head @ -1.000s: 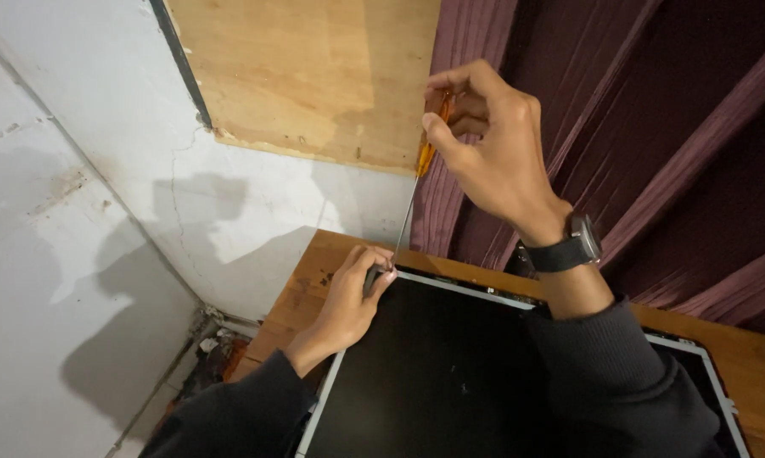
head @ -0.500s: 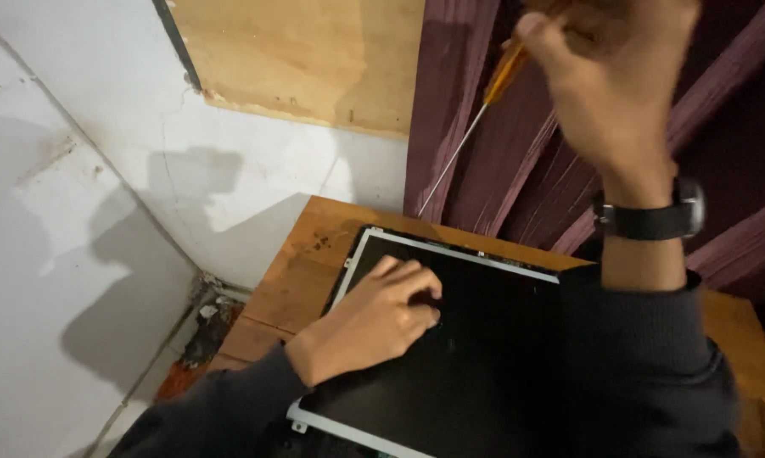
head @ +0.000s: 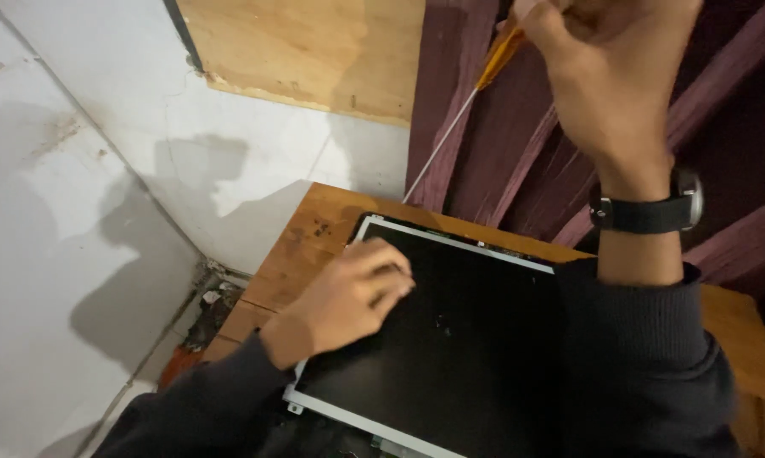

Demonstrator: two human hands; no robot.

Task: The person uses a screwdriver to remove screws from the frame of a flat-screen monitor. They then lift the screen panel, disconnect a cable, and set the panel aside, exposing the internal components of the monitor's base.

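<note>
A flat black display panel (head: 476, 348) with a thin silver frame lies on a wooden table (head: 314, 233). My left hand (head: 348, 297) rests palm down on the panel's near left part, fingers curled loosely, holding nothing. My right hand (head: 611, 76), with a black wristwatch (head: 650, 208) on the wrist, is raised high at the top of the view. It grips a long screwdriver (head: 476, 93) with an orange handle. The thin metal shaft slants down to the left and its tip hangs just above the table's far edge.
Dark red curtains (head: 739, 127) hang behind the table. A plywood board (head: 314, 51) is fixed to the white wall (head: 85, 212) at the upper left. Debris lies on the floor (head: 208, 314) in the corner left of the table.
My right hand has lifted the screwdriver up and away from the panel's corner. My left hand slid from that corner onto the panel's face. The view has tilted.
</note>
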